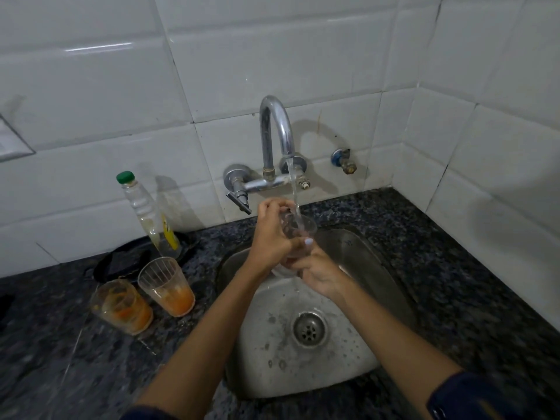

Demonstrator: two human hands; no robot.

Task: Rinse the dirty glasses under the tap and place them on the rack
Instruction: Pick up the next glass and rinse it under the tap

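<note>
The sink (372,268) is sitting under both forearms, catching the runoff, and the tap (274,131) above it is pouring a steady stream. The left hand (272,234) is wrapping its fingers round the upper side of a clear glass (298,228), while the right hand (315,274) is gripping its base from below; the glass is tilting mouth-up over the basin, taking the stream near its rim. To rinse well, I judge the person should be turning the glass so water is sweeping every wall, then tipping it out. On the counter at left, 2 dirty glasses (166,286) with orange residue are standing close together, waiting. A bottle (148,216) is standing behind them. No rack is showing.
</note>
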